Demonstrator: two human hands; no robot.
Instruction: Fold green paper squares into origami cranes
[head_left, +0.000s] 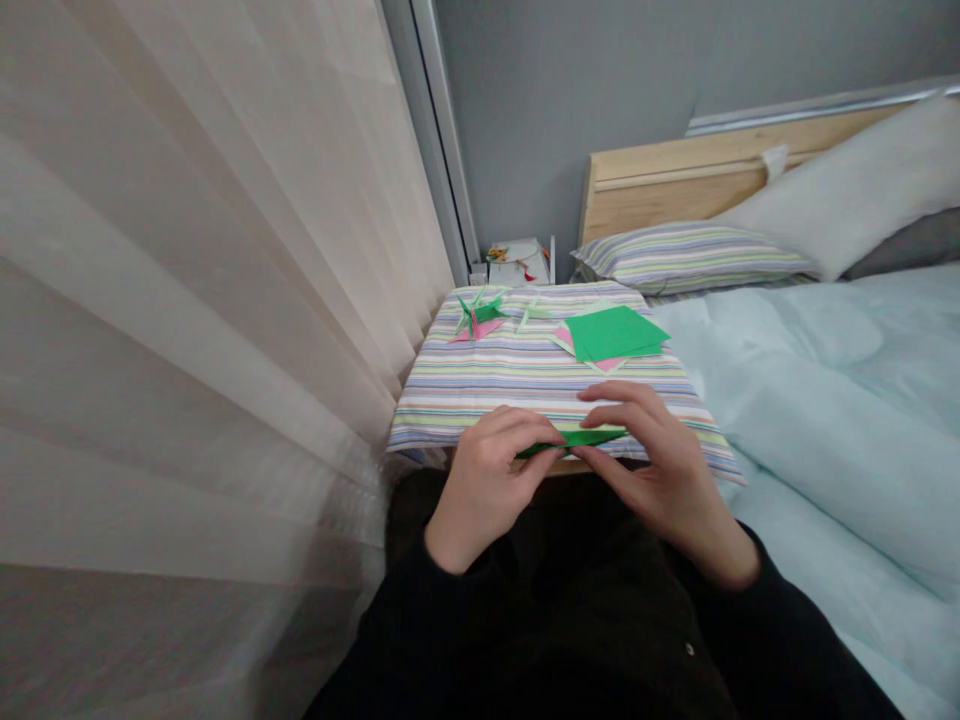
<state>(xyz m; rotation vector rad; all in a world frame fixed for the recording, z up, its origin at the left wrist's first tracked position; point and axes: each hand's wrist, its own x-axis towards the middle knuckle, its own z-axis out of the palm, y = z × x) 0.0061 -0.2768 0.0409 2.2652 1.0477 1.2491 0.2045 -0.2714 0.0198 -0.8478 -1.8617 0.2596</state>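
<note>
Near the front edge of the cloth-covered table is a narrow, folded strip of green origami paper point(596, 437). My left hand point(499, 465) pinches its left part between thumb and fingers. My right hand point(664, 455) is at its right part, thumb tip against the near edge and curled fingers over the far side, the index finger raised. Some of the paper is hidden behind my fingers. Beyond it lies a stack of square paper sheets point(615, 333), green on top with pink and pale green corners below. Several folded paper cranes point(480, 315) in green, pink and pale green stand at the back left.
A striped cloth point(480, 385) covers the table. A pale curtain point(300, 250) hangs close on the left. The bed with a light blue quilt point(840, 370) adjoins on the right, with a striped pillow point(697, 250). Behind is a white stand point(517, 262) with small items.
</note>
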